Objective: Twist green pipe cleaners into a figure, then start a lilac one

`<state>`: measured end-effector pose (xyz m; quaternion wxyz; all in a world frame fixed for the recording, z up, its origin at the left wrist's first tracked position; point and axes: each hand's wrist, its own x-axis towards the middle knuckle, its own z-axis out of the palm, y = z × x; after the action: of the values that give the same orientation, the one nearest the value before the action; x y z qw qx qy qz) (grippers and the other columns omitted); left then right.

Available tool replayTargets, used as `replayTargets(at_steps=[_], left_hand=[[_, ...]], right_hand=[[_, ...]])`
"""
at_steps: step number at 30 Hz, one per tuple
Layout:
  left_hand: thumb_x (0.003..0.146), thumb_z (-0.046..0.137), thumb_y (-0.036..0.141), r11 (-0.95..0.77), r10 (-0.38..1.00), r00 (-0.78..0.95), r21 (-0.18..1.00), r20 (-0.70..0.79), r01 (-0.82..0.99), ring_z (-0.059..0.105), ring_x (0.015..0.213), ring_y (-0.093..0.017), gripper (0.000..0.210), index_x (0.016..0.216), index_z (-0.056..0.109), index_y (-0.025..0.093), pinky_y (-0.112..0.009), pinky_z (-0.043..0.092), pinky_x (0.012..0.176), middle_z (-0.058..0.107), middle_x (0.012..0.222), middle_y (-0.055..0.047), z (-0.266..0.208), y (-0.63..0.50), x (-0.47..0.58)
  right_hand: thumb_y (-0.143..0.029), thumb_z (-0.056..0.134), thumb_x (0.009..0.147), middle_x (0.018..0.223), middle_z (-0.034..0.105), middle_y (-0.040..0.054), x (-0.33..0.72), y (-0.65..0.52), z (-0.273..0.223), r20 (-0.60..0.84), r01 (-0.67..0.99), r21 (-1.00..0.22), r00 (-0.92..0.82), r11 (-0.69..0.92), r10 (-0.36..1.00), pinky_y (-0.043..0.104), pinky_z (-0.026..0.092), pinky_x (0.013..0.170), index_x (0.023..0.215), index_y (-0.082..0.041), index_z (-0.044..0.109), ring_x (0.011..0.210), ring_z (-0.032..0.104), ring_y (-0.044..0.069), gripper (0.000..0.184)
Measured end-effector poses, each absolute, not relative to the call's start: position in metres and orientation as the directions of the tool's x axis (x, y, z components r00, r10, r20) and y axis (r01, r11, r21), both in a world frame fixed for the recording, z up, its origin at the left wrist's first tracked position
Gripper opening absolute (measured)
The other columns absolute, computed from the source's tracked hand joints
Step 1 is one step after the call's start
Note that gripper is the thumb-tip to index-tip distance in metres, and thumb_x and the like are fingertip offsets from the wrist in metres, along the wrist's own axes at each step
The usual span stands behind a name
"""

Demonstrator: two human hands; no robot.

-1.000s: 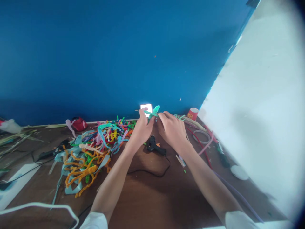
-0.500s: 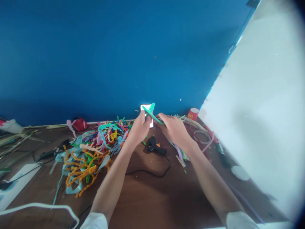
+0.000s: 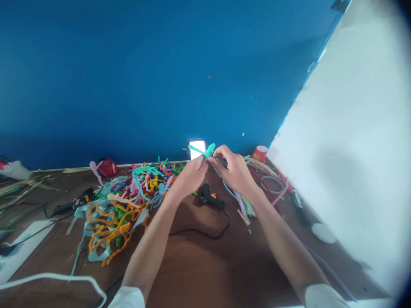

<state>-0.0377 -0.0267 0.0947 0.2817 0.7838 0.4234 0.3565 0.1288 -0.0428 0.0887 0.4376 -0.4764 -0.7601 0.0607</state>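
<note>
Both hands meet over the back of the table, pinching a green pipe cleaner (image 3: 196,149) whose free end sticks out to the left. A thicker, bunched green pipe-cleaner piece (image 3: 210,149) rises between the fingertips. My left hand (image 3: 192,175) is closed around the lower part of it. Thumb and fingers of my right hand (image 3: 233,169) press together right beside the left fingertips. Where the strand runs inside the fingers is hidden. Just behind the hands, a phone with a bright screen (image 3: 197,147) leans against the blue wall.
A black glue gun (image 3: 208,196) with its cord lies below the hands. To the left spreads a tangled heap of coloured pipe cleaners (image 3: 125,214). More strands (image 3: 243,205) lie under the right forearm. A red cup (image 3: 260,154) and a white disc (image 3: 323,232) are at the right.
My right hand has come in to meet the left one. The green strand now lies flatter, pointing left, and the bunched green piece has shifted slightly right and down.
</note>
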Motion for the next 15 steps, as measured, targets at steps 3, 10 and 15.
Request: replayTargets(at_steps=[3, 10, 15], left_hand=[[0.096, 0.039, 0.026, -0.471, 0.861, 0.405, 0.781, 0.306, 0.411, 0.045, 0.064, -0.014, 0.027, 0.070, 0.043, 0.020, -0.028, 0.031, 0.060, 0.050, 0.065, 0.000, 0.0926, -0.0264, -0.0377], [0.095, 0.041, 0.023, -0.357, 0.882, 0.418, 0.889, 0.219, 0.286, 0.044, 0.056, -0.012, 0.018, 0.077, 0.045, 0.021, -0.027, 0.032, 0.054, 0.049, 0.062, 0.001, 0.0963, -0.0313, -0.0354], [0.098, 0.040, 0.030, -0.259, 0.884, 0.441, 0.948, 0.155, 0.185, 0.048, 0.057, -0.010, 0.010, 0.093, 0.039, 0.022, -0.023, 0.037, 0.053, 0.051, 0.069, 0.003, 0.0961, -0.0323, -0.0335]], right_hand=[[-0.043, 0.049, 0.097, 0.076, 0.060, 0.0005, 0.1288, -0.0425, 0.0899, 0.618, 0.640, -0.525, -0.166, 0.561, 0.768, 0.026, 0.031, 0.062, 0.091, -0.022, 0.053, 0.064, 0.052, 0.015, 0.022], [-0.041, 0.051, 0.097, 0.073, 0.056, -0.0009, 0.1315, -0.0412, 0.0912, 0.601, 0.617, -0.541, -0.191, 0.571, 0.776, 0.026, 0.031, 0.063, 0.090, -0.021, 0.054, 0.065, 0.051, 0.014, 0.021], [-0.047, 0.051, 0.096, 0.070, 0.055, -0.0016, 0.1341, -0.0425, 0.0940, 0.580, 0.577, -0.580, -0.204, 0.575, 0.789, 0.026, 0.032, 0.062, 0.091, -0.020, 0.055, 0.064, 0.049, 0.014, 0.028]])
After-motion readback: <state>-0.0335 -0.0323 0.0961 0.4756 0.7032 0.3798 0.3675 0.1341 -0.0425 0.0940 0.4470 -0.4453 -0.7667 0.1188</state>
